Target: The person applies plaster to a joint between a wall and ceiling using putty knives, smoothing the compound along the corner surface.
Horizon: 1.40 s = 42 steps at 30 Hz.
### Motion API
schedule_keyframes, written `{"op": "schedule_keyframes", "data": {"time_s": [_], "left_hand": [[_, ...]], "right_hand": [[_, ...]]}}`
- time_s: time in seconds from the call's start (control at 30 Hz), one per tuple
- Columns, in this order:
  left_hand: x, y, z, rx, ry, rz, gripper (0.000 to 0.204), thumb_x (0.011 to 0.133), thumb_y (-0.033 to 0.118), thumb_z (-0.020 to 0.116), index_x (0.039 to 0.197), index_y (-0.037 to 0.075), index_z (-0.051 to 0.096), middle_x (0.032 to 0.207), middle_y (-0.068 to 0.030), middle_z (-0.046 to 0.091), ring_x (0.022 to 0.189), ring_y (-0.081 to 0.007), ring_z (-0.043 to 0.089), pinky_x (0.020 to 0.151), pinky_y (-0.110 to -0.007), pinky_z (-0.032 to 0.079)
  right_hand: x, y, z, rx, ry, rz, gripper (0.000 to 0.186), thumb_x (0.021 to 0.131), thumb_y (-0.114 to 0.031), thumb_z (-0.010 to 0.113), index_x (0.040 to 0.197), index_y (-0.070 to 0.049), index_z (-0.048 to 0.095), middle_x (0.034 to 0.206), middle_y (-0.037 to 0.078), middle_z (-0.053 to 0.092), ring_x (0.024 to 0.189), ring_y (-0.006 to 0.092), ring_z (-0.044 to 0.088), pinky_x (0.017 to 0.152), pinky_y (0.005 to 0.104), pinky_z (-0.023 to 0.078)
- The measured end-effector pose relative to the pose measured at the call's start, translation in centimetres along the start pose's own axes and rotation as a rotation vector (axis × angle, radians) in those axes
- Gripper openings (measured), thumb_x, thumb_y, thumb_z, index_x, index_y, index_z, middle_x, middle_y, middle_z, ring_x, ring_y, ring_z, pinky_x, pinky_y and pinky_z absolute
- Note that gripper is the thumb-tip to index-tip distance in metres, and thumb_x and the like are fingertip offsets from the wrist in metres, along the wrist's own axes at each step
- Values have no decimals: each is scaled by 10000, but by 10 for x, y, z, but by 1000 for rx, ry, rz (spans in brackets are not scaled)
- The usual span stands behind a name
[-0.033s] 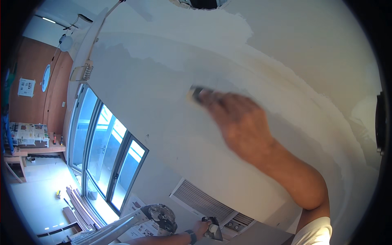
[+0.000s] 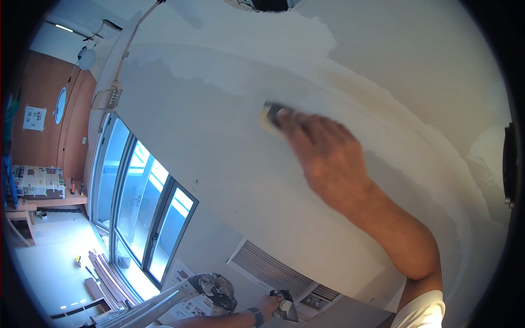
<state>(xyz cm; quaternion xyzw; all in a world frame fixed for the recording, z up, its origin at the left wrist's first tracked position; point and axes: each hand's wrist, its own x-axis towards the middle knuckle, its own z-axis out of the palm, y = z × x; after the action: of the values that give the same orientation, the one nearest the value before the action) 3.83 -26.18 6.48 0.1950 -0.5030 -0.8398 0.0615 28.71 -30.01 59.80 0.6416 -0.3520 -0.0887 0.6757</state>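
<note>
Up against the pale ceiling, my right hand (image 2: 334, 158) is closed around a small flat scraper (image 2: 271, 116), dark with a cream-coloured edge. The scraper is blurred, and my fingers hide part of it. Around it the ceiling (image 2: 235, 158) bears greyish damp-looking filler and whiter patches. Low in the picture, my left hand (image 2: 267, 307), with a dark band at its wrist, grips a dark square plate (image 2: 285, 306) that carries white paste. Its fingers are partly hidden.
A mottled grey round object (image 2: 216, 290) sits by a metal ladder (image 2: 147, 309). Beyond are a slatted air vent (image 2: 273, 267), glazed doors (image 2: 147, 202) and wood strips (image 2: 112, 276) on the floor. A ragged hole (image 2: 270, 4) opens at the top edge.
My right hand has shifted slightly up and to the right with the scraper. The left hand holds its place with the plate.
</note>
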Motion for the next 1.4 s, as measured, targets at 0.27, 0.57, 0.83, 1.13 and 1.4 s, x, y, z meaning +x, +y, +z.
{"op": "schedule_keyframes", "data": {"time_s": [0.27,0.57,0.83,1.13,1.4], "left_hand": [[0,-8,-12,100,-98,272,253,1012,295,618,1106,71,690,927,-185,705,854,-292,737,668,-396,602],[-91,64,-6,-172,-28,-87,303,1003,252,649,1182,8,652,1022,-89,716,881,-232,738,691,-400,628],[-71,47,-5,-192,-51,-53,419,982,368,665,1106,-31,689,987,-125,703,863,-246,724,668,-421,599],[-74,49,-10,-83,-77,-15,341,991,302,660,1129,-9,680,1004,-113,710,874,-242,726,683,-399,604],[-85,58,-5,-241,-68,-63,346,985,321,671,1100,-5,687,986,-107,689,891,-242,715,683,-404,589]], "right_hand": [[-6,33,31,-231,-9,144,465,849,47,605,1314,36,612,1290,210,602,1221,349,574,1026,519,453],[-38,-59,32,-87,-223,1,476,890,-107,559,1329,73,591,1349,266,568,1235,422,552,997,636,438],[-19,-5,15,-122,10,-24,437,884,-138,584,1255,86,635,1215,247,598,1082,389,588,882,557,492],[-9,-11,43,-226,-8,27,404,842,-149,630,1197,38,681,1186,214,608,1043,380,592,853,571,499],[-21,-47,-1,-6,-94,-1,396,846,-141,619,1197,34,673,1079,186,634,947,345,618,817,531,507]]}}
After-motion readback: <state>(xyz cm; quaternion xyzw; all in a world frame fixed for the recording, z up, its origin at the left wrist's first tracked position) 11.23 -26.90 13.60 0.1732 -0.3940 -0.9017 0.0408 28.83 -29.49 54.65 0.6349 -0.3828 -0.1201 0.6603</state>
